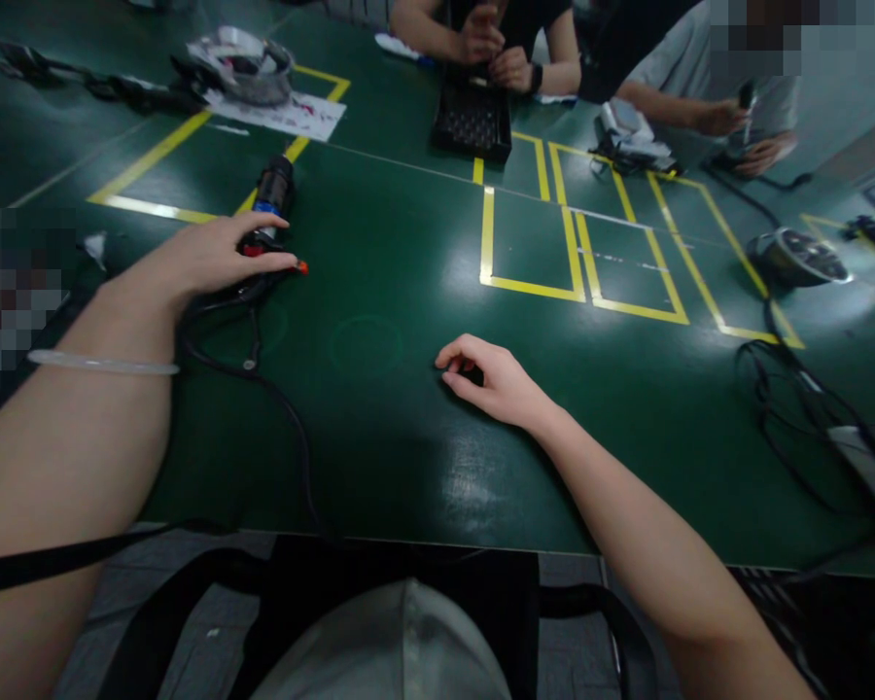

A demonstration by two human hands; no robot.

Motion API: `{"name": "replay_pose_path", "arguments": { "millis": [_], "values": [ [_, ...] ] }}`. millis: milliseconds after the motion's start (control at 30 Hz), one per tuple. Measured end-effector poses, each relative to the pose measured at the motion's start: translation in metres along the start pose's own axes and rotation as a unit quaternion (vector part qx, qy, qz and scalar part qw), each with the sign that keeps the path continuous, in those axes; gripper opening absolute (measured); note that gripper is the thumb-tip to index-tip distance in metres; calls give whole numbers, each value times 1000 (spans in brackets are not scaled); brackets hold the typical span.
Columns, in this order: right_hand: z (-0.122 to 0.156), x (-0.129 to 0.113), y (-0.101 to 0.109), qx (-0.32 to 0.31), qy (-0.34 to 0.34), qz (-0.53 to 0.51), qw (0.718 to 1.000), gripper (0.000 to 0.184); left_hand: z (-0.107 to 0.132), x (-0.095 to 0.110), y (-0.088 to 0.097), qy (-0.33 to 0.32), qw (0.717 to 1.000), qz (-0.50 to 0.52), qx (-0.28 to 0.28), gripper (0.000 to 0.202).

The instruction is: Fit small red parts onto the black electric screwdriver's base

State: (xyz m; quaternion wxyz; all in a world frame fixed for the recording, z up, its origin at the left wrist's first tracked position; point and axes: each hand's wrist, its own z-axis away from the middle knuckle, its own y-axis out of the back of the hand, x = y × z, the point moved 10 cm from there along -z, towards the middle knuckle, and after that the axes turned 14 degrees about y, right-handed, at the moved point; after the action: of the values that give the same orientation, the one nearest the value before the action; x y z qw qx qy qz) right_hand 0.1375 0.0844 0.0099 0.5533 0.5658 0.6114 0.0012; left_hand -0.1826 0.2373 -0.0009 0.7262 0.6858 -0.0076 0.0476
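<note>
The left hand (208, 258) lies over one black electric screwdriver (269, 209) on the green bench (379, 467), fingers spread and seemingly not yet closed on it. A full wrap around the barrel, clear of its one cable (277, 399), would steady it. The right hand (492, 384) rests loosely curled; whether it holds something small I cannot tell.
</note>
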Motion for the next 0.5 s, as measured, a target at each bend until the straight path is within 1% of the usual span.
{"name": "replay_pose_path", "arguments": {
  "millis": [200, 300, 433, 500],
  "values": [
    [0, 0, 0, -1, 5, 2, 1000, 9, 3, 8, 2, -14, 1000, 20, 0, 60],
    [0, 1, -1, -2, 3, 6, 1000, 9, 2, 14, 3, -28, 1000, 12, -3, 53],
    [-1, 1, -2, -2, 6, 11, 1000, 8, 2, 20, 2, -39, 999, -14, -29, 49],
    [-1, 0, -2, -2, 8, 12, 1000, 8, 5, 27, 1, -51, 998, -8, -42, 48]
  ]
}}
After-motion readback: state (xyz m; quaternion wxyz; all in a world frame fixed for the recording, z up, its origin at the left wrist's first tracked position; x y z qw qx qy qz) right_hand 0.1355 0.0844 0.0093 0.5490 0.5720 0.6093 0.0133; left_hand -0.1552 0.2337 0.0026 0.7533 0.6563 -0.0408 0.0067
